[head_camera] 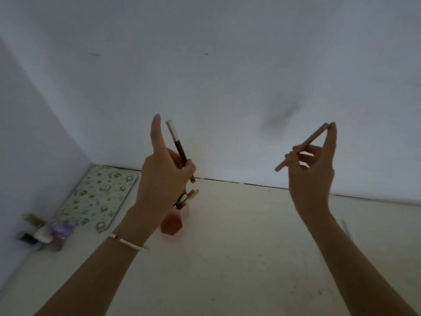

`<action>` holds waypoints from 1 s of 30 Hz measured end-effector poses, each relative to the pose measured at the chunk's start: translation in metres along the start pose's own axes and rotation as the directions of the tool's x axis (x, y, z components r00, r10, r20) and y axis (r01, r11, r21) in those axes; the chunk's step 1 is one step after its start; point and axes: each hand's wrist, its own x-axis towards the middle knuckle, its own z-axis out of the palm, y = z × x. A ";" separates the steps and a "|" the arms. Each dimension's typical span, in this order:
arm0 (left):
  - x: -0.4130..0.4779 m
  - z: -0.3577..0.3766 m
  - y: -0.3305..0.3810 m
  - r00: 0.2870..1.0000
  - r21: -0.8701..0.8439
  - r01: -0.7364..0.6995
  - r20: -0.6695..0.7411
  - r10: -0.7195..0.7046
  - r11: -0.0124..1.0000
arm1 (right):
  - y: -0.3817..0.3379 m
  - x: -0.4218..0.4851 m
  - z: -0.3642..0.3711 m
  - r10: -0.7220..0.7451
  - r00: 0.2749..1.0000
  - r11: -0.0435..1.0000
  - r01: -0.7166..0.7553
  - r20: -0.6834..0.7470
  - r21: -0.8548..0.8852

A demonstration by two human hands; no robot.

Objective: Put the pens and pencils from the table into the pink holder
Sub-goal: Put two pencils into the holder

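The white wall (227, 65) fills the upper part of the view and meets the pale desk (227, 258) along a dark line; a second wall closes the left side, so the desk ends in a corner there. The middle and near part of the desk is bare and gives free room. In the left corner lies a green patterned mat (100, 197), and in front of it a blurred group of small bottles (43, 233). The left hand (164, 179), with a bracelet (129, 244) on the wrist, is raised and grips a dark pen (180, 151); its long axis is nearly upright, the white end pointing up. Behind this hand the pink holder (175, 221) stands on the desk with several pens inside, partly hidden. The right hand (312, 169) pinches a tan pencil (303, 147) that slants, upper end to the right. A thin grey item near the right forearm is too blurred to name.
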 end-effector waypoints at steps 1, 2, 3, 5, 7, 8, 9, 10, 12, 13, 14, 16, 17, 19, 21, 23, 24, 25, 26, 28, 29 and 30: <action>-0.001 -0.011 -0.010 1.000 0.054 -0.003 0.007 0.003 0.999 | -0.005 -0.006 0.010 -0.012 0.999 0.999 0.010 0.043 0.044; -0.002 -0.018 -0.018 1.000 0.125 -0.005 0.030 0.002 0.992 | -0.008 -0.011 0.020 -0.015 0.997 0.997 0.009 0.082 0.072; -0.005 -0.021 -0.025 0.999 0.200 -0.008 0.054 -0.003 0.980 | -0.009 -0.018 0.030 -0.015 0.993 0.996 0.005 0.116 0.088; -0.013 -0.020 -0.036 0.996 0.306 -0.040 0.091 0.013 0.951 | -0.011 -0.033 0.047 0.000 0.987 0.994 -0.018 0.159 0.109; -0.018 -0.013 -0.044 0.994 0.372 -0.093 0.086 0.065 0.923 | -0.011 -0.046 0.061 0.006 0.986 0.990 -0.028 0.165 0.135; -0.018 -0.009 -0.047 0.993 0.393 -0.118 0.072 0.097 0.912 | -0.012 -0.051 0.066 0.002 0.987 0.989 -0.026 0.163 0.144; -0.018 -0.006 -0.050 0.991 0.405 -0.130 0.052 0.119 0.905 | -0.012 -0.056 0.072 -0.003 0.986 0.988 -0.022 0.166 0.151; -0.017 -0.004 -0.052 0.992 0.403 -0.128 0.037 0.124 0.906 | -0.013 -0.059 0.077 -0.004 0.986 0.986 -0.024 0.167 0.162; -0.017 0.000 -0.055 0.995 0.359 -0.094 0.015 0.095 0.929 | -0.013 -0.064 0.085 0.002 0.984 0.983 -0.034 0.177 0.179; -0.017 0.001 -0.058 0.996 0.337 -0.087 0.010 0.088 0.938 | -0.013 -0.066 0.087 0.000 0.984 0.982 -0.033 0.179 0.184; -0.018 0.001 -0.061 0.996 0.319 -0.084 0.013 0.085 0.944 | -0.013 -0.067 0.089 -0.003 0.984 0.981 -0.032 0.179 0.189; -0.020 0.000 -0.067 0.996 0.288 -0.087 0.040 0.078 0.954 | -0.012 -0.069 0.090 -0.002 0.984 0.979 -0.034 0.178 0.200; -0.021 0.000 -0.069 0.996 0.276 -0.089 0.048 0.079 0.957 | -0.011 -0.069 0.091 0.000 0.985 0.979 -0.036 0.175 0.202; -0.022 0.000 -0.071 0.998 0.216 -0.061 0.038 0.054 0.974 | -0.011 -0.070 0.091 0.005 0.984 0.978 -0.042 0.176 0.206; -0.022 0.000 -0.071 0.998 0.168 -0.042 0.049 0.034 0.985 | -0.011 -0.072 0.093 0.006 0.982 0.978 -0.045 0.187 0.204; -0.022 0.000 -0.069 0.996 0.191 -0.074 0.070 0.062 0.979 | -0.011 -0.074 0.094 0.014 0.979 0.977 -0.057 0.202 0.206; -0.021 -0.001 -0.068 0.995 0.196 -0.082 0.075 0.068 0.977 | -0.010 -0.075 0.095 0.016 0.978 0.976 -0.061 0.208 0.210; -0.019 -0.001 -0.067 0.995 0.193 -0.079 0.080 0.064 0.978 | -0.010 -0.076 0.095 0.016 0.977 0.975 -0.062 0.215 0.212; -0.019 -0.001 -0.066 0.995 0.183 -0.070 0.086 0.055 0.981 | -0.009 -0.077 0.095 0.013 0.975 0.976 -0.061 0.221 0.211; -0.017 -0.001 -0.064 0.995 0.105 -0.022 0.098 0.012 0.994 | -0.008 -0.077 0.094 0.013 0.974 0.976 -0.062 0.227 0.207; -0.015 -0.001 -0.063 0.994 0.035 0.022 0.102 -0.025 0.999 | -0.008 -0.077 0.094 0.014 0.974 0.976 -0.063 0.227 0.207; -0.013 -0.001 -0.062 0.992 -0.033 0.070 0.106 -0.067 0.997 | -0.008 -0.076 0.093 0.014 0.974 0.976 -0.063 0.226 0.209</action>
